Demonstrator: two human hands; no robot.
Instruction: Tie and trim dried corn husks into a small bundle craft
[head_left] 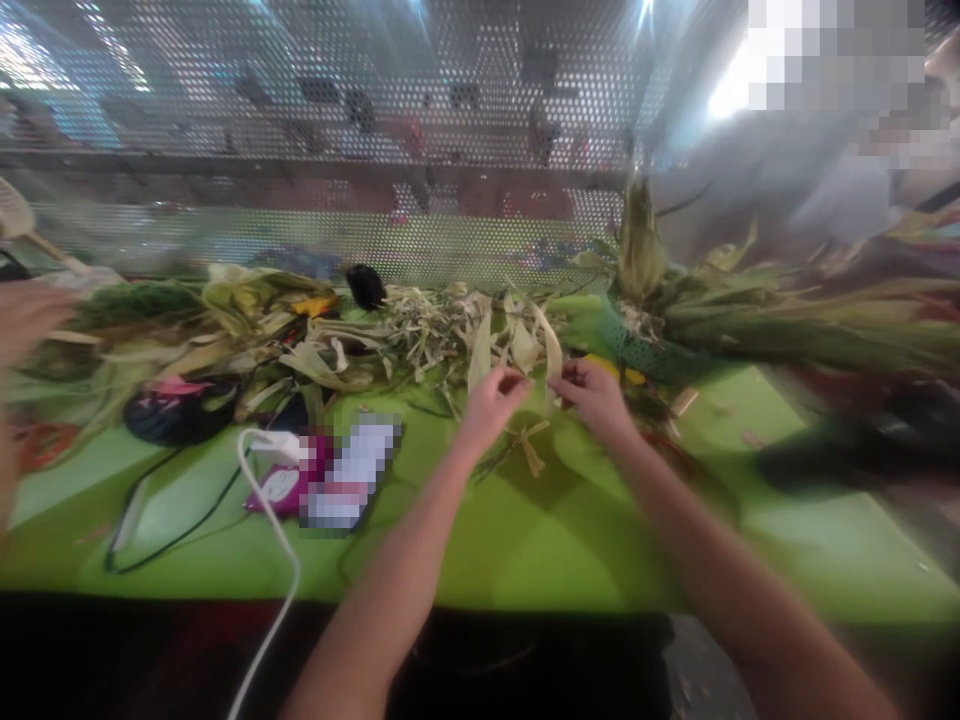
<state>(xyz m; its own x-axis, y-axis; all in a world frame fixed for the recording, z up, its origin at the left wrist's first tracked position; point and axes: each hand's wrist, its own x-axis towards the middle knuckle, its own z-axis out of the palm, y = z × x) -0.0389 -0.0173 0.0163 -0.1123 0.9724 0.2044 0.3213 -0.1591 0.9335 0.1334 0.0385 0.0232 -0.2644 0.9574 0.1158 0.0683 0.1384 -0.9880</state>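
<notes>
My left hand is closed, its fingers pinched around the lower end of a pale corn husk strip that stands up from it. Close by on the right, my right hand grips a second, longer husk strip between thumb and fingers. Both hands hover over the green table, slightly apart. Below them lies a small piece of crossed husk strips. Behind the hands spreads a heap of shredded corn husk. Motion blur hides the fine detail of the fingertips.
Left of my arms lie a phone, a purple packet and a white cable. A round black object sits farther left, near another person's arm. On the right, long husk bundles rest by a green basket.
</notes>
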